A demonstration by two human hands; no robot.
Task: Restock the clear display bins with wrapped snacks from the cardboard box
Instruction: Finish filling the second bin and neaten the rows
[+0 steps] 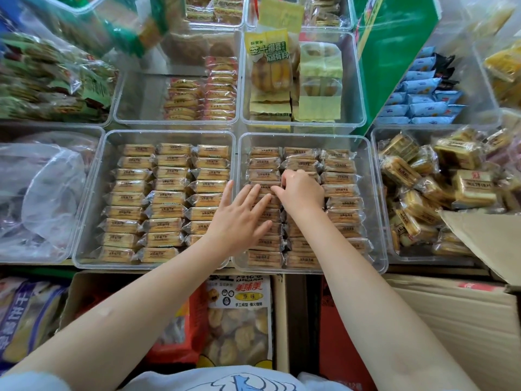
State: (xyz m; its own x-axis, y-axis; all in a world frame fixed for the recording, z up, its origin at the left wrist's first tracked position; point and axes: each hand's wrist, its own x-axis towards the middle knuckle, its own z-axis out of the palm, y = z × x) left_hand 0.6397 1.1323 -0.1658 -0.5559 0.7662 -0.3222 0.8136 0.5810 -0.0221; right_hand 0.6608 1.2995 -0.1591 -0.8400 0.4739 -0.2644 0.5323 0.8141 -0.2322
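Two clear display bins sit side by side in front of me. The left bin (90, 198) holds three neat rows of wrapped biscuit snacks (169, 198). The right bin (377, 215) holds three similar rows (342, 190). My left hand (239, 218) lies flat with straight fingers on the right bin's left row. My right hand (303, 191) has curled fingers on a packet in the middle row; its fingertips pinch the wrapper. A cardboard box flap (485, 238) shows at the right.
A bin of loose wrapped snacks (439, 187) stands at the right. Behind are bins of yellow packets (293, 80), orange packets (203, 100) and blue packets (423, 97). Plastic bags (42, 193) lie at the left. Below the shelf stand boxes with bagged snacks (239, 320).
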